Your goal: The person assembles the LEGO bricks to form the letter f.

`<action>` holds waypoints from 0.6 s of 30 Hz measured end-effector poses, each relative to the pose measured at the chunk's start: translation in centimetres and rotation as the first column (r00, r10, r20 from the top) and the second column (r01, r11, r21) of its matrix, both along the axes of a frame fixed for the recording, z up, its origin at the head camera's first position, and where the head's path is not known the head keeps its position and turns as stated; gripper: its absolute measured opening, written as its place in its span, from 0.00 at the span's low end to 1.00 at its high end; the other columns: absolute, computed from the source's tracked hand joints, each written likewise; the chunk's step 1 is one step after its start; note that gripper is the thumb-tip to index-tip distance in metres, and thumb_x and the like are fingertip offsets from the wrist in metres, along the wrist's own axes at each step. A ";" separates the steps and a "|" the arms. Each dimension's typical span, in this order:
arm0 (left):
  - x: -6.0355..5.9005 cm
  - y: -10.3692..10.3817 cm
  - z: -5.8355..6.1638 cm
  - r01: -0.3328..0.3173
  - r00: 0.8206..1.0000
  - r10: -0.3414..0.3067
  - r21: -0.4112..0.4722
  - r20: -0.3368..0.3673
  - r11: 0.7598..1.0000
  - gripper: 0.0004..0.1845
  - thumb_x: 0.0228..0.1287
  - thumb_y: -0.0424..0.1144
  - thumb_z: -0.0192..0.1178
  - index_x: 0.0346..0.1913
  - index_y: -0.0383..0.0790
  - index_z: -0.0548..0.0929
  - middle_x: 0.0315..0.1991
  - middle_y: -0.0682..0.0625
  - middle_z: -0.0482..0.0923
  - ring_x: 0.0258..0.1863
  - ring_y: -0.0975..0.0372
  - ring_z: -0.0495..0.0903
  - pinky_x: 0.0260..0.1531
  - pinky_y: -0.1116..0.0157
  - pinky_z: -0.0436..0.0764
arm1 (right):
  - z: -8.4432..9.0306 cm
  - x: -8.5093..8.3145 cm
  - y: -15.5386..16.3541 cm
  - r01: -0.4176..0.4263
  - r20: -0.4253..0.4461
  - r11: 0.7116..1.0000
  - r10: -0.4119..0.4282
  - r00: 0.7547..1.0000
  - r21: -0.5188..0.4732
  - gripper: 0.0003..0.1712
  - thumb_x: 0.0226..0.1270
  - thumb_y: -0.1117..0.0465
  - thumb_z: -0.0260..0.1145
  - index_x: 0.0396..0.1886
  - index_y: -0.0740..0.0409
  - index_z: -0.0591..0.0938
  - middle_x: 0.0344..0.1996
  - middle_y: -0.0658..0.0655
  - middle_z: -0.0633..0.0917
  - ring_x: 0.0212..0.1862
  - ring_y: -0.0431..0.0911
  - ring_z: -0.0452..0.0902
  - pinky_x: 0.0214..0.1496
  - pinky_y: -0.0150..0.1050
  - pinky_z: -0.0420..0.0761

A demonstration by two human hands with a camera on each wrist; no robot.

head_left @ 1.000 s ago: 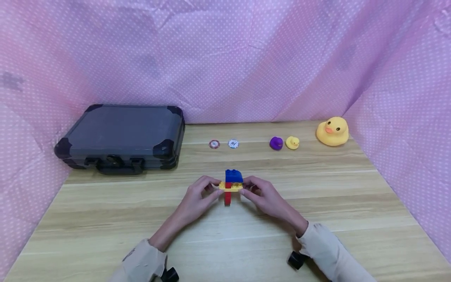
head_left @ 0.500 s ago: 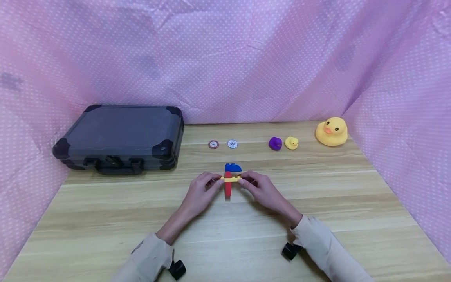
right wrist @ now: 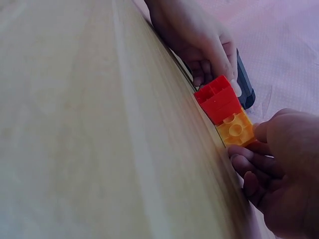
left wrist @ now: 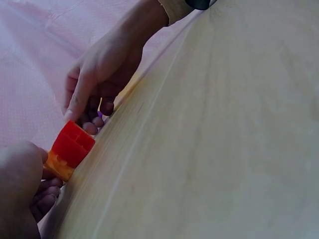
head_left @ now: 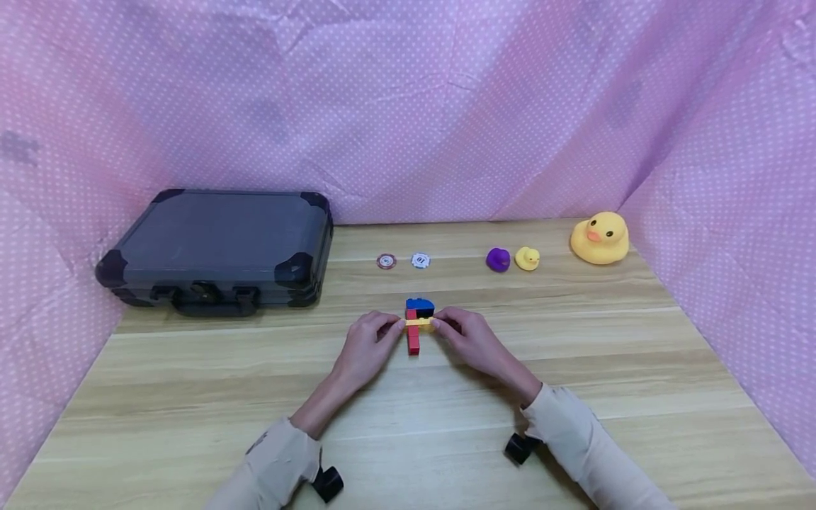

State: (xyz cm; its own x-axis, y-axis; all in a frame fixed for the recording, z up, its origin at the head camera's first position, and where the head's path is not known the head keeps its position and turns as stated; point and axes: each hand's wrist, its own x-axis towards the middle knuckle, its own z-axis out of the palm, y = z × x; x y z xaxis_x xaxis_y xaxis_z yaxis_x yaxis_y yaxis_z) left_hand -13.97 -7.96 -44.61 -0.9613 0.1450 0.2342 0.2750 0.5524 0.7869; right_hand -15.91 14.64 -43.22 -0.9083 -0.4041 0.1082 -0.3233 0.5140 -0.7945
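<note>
A small brick build [head_left: 416,324] sits at the table's middle: a blue curved brick [head_left: 418,307] at the far end, a yellow plate [head_left: 417,324] across, and a red brick [head_left: 414,341] pointing toward me. It lies tipped over, low on the wood. My left hand [head_left: 395,326] pinches the plate's left end and my right hand [head_left: 440,325] pinches its right end. The left wrist view shows the red brick [left wrist: 73,144] and yellow plate [left wrist: 59,167] between both hands. In the right wrist view the red brick [right wrist: 219,99] and yellow plate [right wrist: 237,129] show, and the blue brick is hidden.
A dark hard case [head_left: 219,248] lies at the back left. Two poker chips [head_left: 403,261], a purple duck [head_left: 498,259], a small yellow duck [head_left: 527,258] and a large yellow duck [head_left: 599,239] line the back. Pink dotted cloth [head_left: 408,106] walls the wooden table [head_left: 408,425].
Both hands kept their hold and carried the brick build a little away from me. It tipped from facing up to lying back, low on the table.
</note>
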 end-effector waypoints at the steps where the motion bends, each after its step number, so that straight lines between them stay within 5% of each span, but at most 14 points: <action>1: 0.0 0.0 0.1 -0.002 1.000 0.002 -0.005 0.010 1.000 0.14 0.76 0.41 0.62 0.51 0.33 0.88 0.44 0.45 0.84 0.43 0.57 0.80 0.44 0.56 0.80 | -0.1 -0.1 0.0 0.002 -0.002 1.000 -0.002 1.000 0.007 0.10 0.81 0.62 0.61 0.47 0.60 0.86 0.38 0.52 0.86 0.38 0.44 0.76 0.42 0.38 0.77; 11: -0.4 0.1 0.0 0.004 0.999 -0.003 -0.014 0.044 1.000 0.15 0.77 0.43 0.62 0.51 0.34 0.88 0.46 0.45 0.84 0.46 0.56 0.80 0.47 0.55 0.80 | -0.1 -0.2 0.0 0.034 0.014 0.999 -0.034 0.999 0.014 0.10 0.80 0.60 0.62 0.49 0.60 0.86 0.36 0.50 0.85 0.36 0.44 0.76 0.38 0.37 0.78; 18: -0.1 -0.8 0.3 0.027 0.992 -0.025 -0.017 0.120 0.999 0.21 0.78 0.49 0.59 0.61 0.37 0.83 0.51 0.47 0.81 0.50 0.56 0.78 0.52 0.54 0.79 | 0.4 0.3 0.7 0.035 0.074 0.999 -0.037 0.997 0.028 0.14 0.82 0.54 0.60 0.52 0.58 0.85 0.38 0.51 0.85 0.37 0.45 0.76 0.38 0.39 0.78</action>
